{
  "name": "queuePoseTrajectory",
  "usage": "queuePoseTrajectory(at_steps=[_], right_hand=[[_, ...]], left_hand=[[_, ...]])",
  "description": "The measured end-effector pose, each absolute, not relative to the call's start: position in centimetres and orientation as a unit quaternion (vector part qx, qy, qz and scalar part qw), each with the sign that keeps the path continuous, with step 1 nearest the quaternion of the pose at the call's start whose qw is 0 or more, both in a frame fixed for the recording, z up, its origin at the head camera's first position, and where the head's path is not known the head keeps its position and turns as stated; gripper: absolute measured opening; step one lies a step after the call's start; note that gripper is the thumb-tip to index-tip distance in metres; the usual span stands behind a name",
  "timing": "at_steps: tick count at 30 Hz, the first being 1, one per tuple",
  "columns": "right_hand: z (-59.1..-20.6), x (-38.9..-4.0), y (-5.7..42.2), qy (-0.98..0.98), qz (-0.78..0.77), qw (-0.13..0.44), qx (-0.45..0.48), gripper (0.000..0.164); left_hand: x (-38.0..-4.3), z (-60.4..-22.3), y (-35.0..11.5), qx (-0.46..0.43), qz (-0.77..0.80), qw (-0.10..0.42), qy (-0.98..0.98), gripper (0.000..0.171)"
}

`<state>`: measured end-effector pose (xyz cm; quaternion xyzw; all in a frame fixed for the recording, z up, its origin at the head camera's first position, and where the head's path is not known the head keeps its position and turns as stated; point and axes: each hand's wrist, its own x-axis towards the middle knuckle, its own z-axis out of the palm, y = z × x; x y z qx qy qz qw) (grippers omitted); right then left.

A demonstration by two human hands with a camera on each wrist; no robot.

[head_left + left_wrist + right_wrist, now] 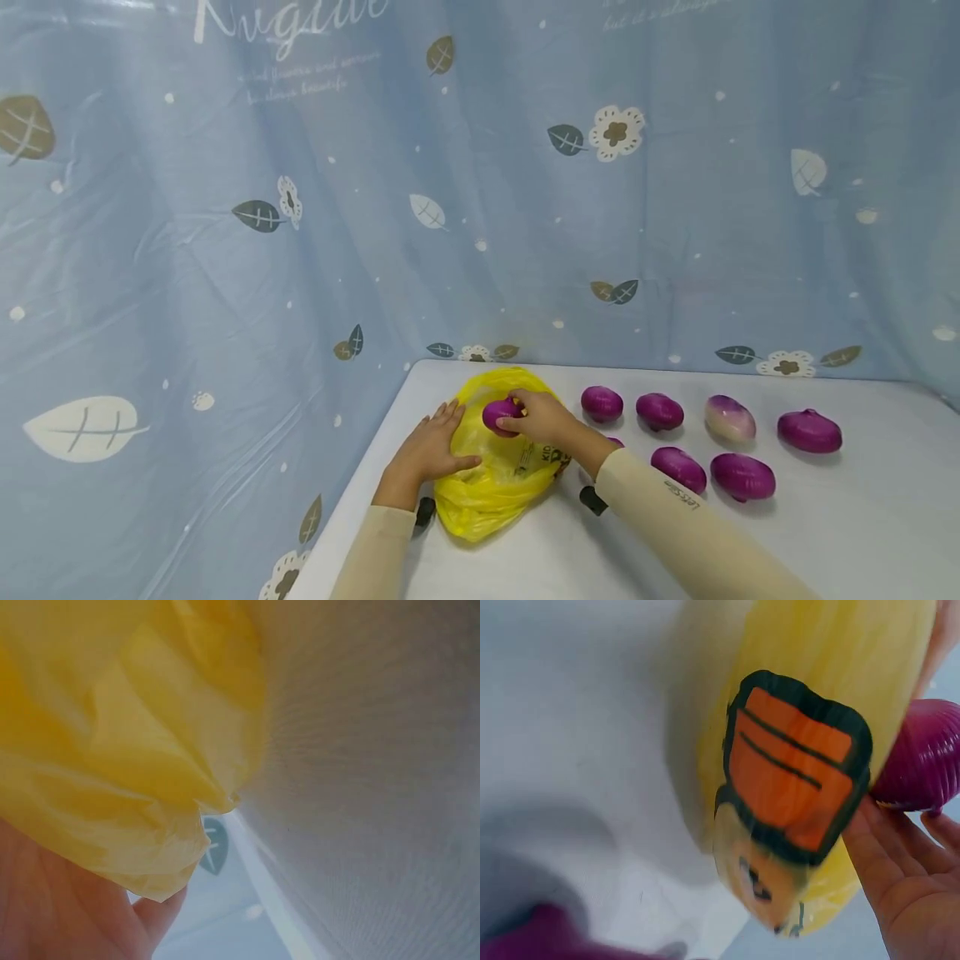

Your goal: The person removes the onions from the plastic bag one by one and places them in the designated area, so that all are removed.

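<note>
Over the mouth of a yellow plastic bag (483,492), my right hand (546,419) grips a purple onion (501,417) between thumb and fingers. The right wrist view also shows this onion (926,757), beside the bag's printed orange side (795,772). My left hand (431,450) lies against the bag's left edge with its fingers straight and thumb spread. In the left wrist view, yellow plastic (135,750) covers part of the left hand (67,907). The inside of the bag shows only partly, and I cannot tell what it contains.
Several more onions stand on the white table to the right, among them a purple one (742,477) and a paler, whitish one (730,418). Another onion is partly hidden behind the right forearm. A blue patterned curtain (510,208) hangs behind and left of the table (862,525).
</note>
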<state>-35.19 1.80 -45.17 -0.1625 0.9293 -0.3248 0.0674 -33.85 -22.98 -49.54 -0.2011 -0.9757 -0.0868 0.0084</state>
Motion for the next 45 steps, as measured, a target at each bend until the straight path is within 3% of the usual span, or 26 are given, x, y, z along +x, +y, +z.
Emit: queuePoseTrajectory(at_steps=[23, 45], right_hand=[[-43.7, -31.2, 8.9, 0.912, -0.371, 0.04, -0.168, 0.07], [-42.8, -28.8, 19.6, 0.907, -0.401, 0.009, -0.13, 0.078]], left_hand=[[-33.5, -49.8, -23.1, -0.198, -0.094, 0.006, -0.976, 0.103], [-33.6, -49.5, -23.1, -0.207, -0.093, 0.007, -0.974, 0.104]])
